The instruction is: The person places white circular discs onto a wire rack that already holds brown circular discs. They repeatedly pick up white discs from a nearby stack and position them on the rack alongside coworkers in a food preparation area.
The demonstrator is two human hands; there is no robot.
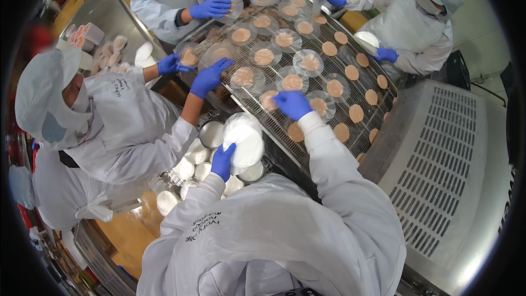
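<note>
My left hand (223,162) is closed round the lower edge of a stack of thin white round sheets (245,141), held near the belt's front corner. My right hand (294,104) reaches over the wire mesh belt (285,127), fingers bent together. Its fingertips meet the right edge of a pinkish round slice (268,101); whether they pinch a film edge there is hidden. Beside that hand, another pinkish slice (292,82) lies under a clear round sheet. Several slices toward the left and middle carry such sheets; those toward the right, like one slice (356,113), are bare.
Co-workers' gloved hands (211,77) work along the left and far belt edges. At right, a co-worker holds white sheets (368,40). A slotted metal cover (438,164) borders the belt. Round containers (212,133) and white stacks (167,202) sit at my left; a metal trough (109,5) stands beyond.
</note>
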